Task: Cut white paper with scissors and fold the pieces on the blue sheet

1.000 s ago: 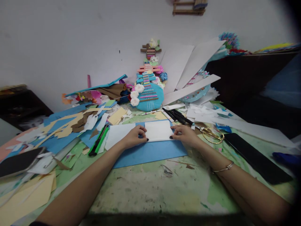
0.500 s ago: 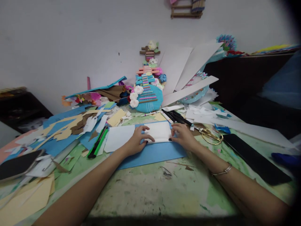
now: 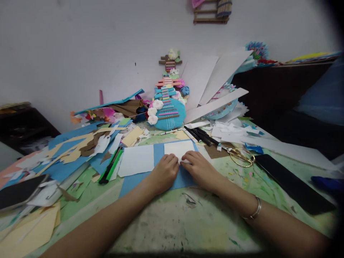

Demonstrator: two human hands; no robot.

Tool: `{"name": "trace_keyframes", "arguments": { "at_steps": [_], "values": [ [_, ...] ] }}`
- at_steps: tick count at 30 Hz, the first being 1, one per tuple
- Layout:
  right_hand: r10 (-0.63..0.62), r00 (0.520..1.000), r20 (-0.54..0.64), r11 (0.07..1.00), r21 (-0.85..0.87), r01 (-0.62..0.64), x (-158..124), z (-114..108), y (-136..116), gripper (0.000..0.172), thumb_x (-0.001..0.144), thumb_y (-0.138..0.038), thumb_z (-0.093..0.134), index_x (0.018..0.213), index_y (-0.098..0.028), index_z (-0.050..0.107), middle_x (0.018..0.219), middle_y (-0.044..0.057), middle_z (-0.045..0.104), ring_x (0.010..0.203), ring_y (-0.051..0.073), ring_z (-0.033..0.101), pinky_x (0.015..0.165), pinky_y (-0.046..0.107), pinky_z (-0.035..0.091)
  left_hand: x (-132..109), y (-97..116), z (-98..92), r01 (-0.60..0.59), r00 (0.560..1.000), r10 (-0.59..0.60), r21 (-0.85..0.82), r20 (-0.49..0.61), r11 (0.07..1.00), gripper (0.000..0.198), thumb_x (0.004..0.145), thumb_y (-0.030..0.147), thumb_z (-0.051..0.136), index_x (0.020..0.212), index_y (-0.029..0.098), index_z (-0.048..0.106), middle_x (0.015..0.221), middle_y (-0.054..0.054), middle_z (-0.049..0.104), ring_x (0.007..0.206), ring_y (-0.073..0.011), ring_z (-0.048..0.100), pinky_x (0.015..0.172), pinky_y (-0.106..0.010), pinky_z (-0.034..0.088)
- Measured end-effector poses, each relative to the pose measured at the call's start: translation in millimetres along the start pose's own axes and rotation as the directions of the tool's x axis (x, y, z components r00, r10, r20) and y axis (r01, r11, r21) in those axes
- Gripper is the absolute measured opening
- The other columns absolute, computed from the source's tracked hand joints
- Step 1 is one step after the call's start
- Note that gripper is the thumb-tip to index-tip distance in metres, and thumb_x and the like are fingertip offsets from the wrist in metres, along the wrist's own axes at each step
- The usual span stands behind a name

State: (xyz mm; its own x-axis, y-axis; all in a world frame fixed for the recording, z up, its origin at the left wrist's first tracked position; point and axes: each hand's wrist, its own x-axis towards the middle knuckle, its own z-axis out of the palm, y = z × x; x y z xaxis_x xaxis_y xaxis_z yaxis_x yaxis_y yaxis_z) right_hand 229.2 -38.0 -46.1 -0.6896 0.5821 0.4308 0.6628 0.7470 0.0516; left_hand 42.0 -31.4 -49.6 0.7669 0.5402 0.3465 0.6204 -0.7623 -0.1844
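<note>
A blue sheet (image 3: 129, 181) lies flat on the paint-stained table (image 3: 174, 222) in front of me. Two white paper rectangles sit on it, one at the left (image 3: 137, 160) and one at the right (image 3: 178, 147). My left hand (image 3: 164, 172) and my right hand (image 3: 198, 169) are side by side at the near edge of the right white rectangle. Both hands have their fingers curled down, with the fingertips pressed on that edge. My right wrist wears a silver bangle (image 3: 254, 211).
A green and black utility knife (image 3: 110, 166) lies left of the sheet. Black markers (image 3: 200, 135), gold scissors (image 3: 239, 154) and a black phone (image 3: 292, 182) lie to the right. A paper guitar (image 3: 168, 107) leans on the wall. Paper scraps (image 3: 77, 143) are heaped at the left.
Both hands have slid from the side edges of the right white rectangle to its near edge and now meet there. The camera tilted slightly down.
</note>
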Motion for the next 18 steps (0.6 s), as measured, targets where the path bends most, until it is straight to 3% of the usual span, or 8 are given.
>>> {"name": "trace_keyframes", "arguments": {
  "at_steps": [4,12,18],
  "values": [
    [-0.015,0.998,0.058,0.998,-0.064,0.019,0,7,-12,0.023,0.086,-0.013,0.052,0.104,-0.011,0.066,0.107,0.014,0.065,0.104,0.024,0.056,0.093,0.037,0.044,0,7,3.5,0.052,0.993,-0.059,0.075,0.098,0.996,0.019,0.085,0.011,0.043,0.091,0.010,0.062,0.088,-0.014,0.061,0.082,-0.0247,0.055,0.072,-0.038,0.047],
    [0.161,0.972,0.169,0.934,-0.346,-0.094,-3,12,-32,0.037,0.084,-0.012,0.050,0.117,0.004,0.057,0.116,0.025,0.060,0.109,0.031,0.057,0.095,0.042,0.043,-1,31,1.4,0.179,0.944,-0.240,0.259,0.227,0.949,0.035,0.083,0.005,0.045,0.116,-0.001,0.054,0.116,-0.024,0.059,0.108,-0.0292,0.058,0.084,-0.036,0.050],
    [0.316,0.910,0.268,0.874,-0.454,-0.170,0,2,-39,0.038,0.081,-0.008,0.047,0.113,0.009,0.059,0.110,0.029,0.061,0.104,0.034,0.059,0.093,0.042,0.043,-2,29,-2.5,0.231,0.937,-0.284,0.252,0.204,0.940,0.034,0.081,0.001,0.043,0.112,0.002,0.057,0.113,-0.023,0.062,0.104,-0.0273,0.061,0.079,-0.033,0.053]
  ]
}}
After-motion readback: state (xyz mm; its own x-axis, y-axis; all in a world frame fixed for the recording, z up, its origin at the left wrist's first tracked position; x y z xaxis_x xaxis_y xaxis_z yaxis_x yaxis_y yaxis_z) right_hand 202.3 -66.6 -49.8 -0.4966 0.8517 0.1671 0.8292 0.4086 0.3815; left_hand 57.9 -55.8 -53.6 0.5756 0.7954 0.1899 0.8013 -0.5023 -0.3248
